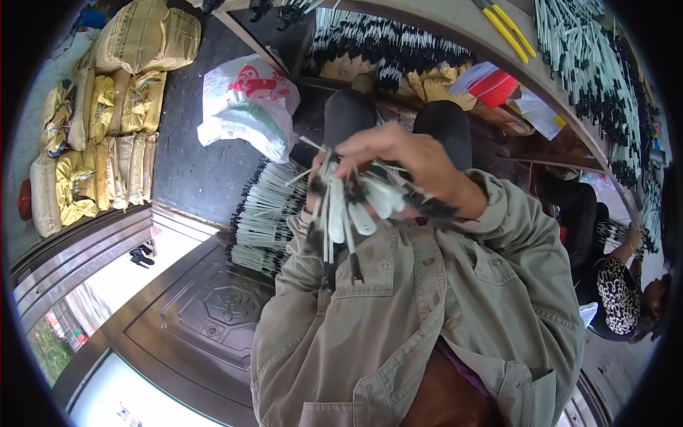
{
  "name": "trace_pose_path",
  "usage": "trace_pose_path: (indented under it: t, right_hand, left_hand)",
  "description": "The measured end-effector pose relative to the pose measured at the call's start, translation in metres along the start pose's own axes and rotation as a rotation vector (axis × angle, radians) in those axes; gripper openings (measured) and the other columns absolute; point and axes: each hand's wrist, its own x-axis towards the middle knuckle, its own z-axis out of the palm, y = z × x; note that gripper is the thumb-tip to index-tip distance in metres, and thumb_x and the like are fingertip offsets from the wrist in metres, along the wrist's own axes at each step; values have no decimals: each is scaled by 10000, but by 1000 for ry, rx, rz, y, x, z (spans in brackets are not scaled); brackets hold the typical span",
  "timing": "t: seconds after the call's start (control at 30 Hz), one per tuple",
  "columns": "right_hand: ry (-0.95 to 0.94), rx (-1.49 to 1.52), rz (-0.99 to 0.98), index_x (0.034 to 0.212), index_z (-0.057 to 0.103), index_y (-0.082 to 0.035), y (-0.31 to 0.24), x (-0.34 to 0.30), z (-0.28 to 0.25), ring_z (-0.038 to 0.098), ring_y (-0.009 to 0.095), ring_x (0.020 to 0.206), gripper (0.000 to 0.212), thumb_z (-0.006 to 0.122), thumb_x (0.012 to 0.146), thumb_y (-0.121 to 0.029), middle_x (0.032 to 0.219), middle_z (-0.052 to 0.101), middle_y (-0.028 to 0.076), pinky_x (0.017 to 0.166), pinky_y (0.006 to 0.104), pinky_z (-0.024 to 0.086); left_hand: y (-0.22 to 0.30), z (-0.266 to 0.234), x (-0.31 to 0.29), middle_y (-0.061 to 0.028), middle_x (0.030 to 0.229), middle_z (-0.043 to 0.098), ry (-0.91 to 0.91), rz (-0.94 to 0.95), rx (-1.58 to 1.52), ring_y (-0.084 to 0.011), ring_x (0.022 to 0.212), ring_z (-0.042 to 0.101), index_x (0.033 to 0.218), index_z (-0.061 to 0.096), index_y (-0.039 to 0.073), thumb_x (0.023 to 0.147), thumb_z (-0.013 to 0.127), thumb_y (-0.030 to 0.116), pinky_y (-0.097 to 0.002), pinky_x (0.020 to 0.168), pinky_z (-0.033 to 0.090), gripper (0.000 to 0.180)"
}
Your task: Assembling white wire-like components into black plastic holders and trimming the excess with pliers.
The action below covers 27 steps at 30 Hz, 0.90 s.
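Presently the right hand (pixel 405 160) is clamped over a loose bundle of thin white rods with black tips (pixel 345 206) at chest height, the left hand hidden beneath so its grip cannot be told; judged light, stiff and slippery, best gripped mid-length.

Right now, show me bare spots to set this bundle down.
Bare dark floor lies between the stacked yellow sacks and the white plastic bag. The bench is crowded with sticks and yellow pliers; the pile of sticks fills the floor by the knees.
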Motion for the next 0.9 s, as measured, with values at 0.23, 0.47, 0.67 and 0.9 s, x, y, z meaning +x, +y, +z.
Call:
trace_pose_path:
  t: [0.23,0.47,0.67,0.9]
  right_hand:
    - [193,299,399,974,486,-26,29,-4,3,553,114,838,501,810,603,-117,903,581,74,728,253,439]
    - [122,288,380,927,524,-14,41,-11,-14,510,50,771,156,599,808,-84,825,557,-4,661,211,408]
    - [189,302,542,863,535,-19,30,-19,-6,499,41,728,154,641,772,-83,760,550,-2,613,208,401]
    - [87,167,374,776,547,-2,27,-25,0,500,135,649,178,675,730,-117,727,540,44,583,272,390]
  left_hand:
    - [29,47,-1,-125,1214,480,-241,-18,-50,-222,1079,505,1267,349,-39,788,631,393,-341,905,412,704]
    - [23,72,8,-91,973,581,51,27,228,-133,872,554,1112,472,-38,815,603,241,-241,801,424,428]
    - [24,75,4,-63,945,485,-155,247,649,-141,821,498,1028,470,-25,544,848,230,-263,725,417,665]
    - [53,69,-5,-43,801,496,-230,-197,504,-92,703,463,857,488,-2,717,690,293,-222,623,364,384]
